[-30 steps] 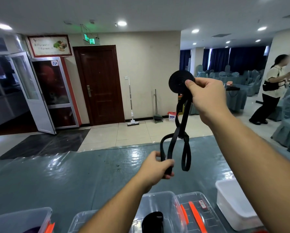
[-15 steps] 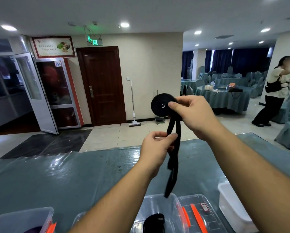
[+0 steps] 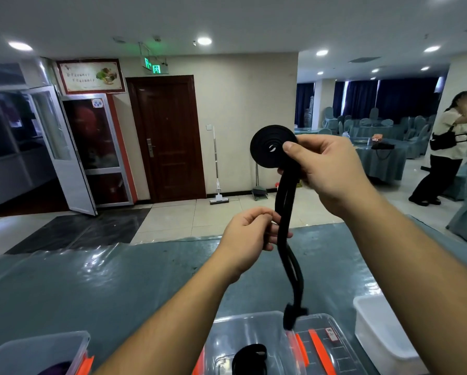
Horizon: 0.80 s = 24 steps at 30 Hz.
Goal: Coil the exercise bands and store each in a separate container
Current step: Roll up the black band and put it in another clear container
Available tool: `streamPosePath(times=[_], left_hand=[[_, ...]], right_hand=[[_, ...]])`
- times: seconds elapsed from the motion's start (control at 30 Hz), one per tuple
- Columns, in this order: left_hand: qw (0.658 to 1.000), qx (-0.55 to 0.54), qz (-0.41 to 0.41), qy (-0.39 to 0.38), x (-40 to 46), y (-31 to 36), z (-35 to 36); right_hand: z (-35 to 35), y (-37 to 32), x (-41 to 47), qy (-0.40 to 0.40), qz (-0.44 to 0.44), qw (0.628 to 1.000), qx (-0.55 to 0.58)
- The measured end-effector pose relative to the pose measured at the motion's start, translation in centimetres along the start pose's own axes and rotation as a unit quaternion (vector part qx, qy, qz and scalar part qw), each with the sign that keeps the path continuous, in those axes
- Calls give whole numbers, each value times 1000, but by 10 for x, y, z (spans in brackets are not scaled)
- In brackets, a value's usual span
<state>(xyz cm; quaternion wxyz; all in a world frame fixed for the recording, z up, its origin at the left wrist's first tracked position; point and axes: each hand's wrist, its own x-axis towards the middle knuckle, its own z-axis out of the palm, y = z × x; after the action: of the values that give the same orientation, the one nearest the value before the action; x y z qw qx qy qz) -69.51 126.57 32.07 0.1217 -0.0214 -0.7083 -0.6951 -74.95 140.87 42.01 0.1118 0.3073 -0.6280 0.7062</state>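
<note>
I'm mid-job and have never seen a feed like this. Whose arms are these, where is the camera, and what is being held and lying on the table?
There is no machine here: these are a person's two bare arms, filmed by one wide-angle camera worn on the head, looking forward and down. The right hand pinches a flat coiled disc of black rubber exercise band held up in the air. The band's uncoiled tail hangs down from it, and the left hand curls its fingers round that tail lower down. Below is a table under a shiny teal plastic cover. On it stand a clear plastic container with another black coiled band inside, a clear lid with orange clips, a white plastic tub on the right, and a clear container at the left edge.
</note>
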Motion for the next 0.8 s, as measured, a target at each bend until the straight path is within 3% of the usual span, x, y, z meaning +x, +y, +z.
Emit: streamPosePath(times=[0.33,0.53,0.67,0.8], left_hand=[[998,15,27,-54,-7,14,-8],[999,10,38,-8,-7,23,-18],[996,13,54,66,-1,32,-25],[988,-101,36,112,2,46,-31]], right_hand=[[-11,-7,-2,-20,-22,999,-12],[-11,8,-10,-44,0,999,-21],[-10,19,-17,-67,13,997,-43],[-10,25,-22,-104,36,992,-68]])
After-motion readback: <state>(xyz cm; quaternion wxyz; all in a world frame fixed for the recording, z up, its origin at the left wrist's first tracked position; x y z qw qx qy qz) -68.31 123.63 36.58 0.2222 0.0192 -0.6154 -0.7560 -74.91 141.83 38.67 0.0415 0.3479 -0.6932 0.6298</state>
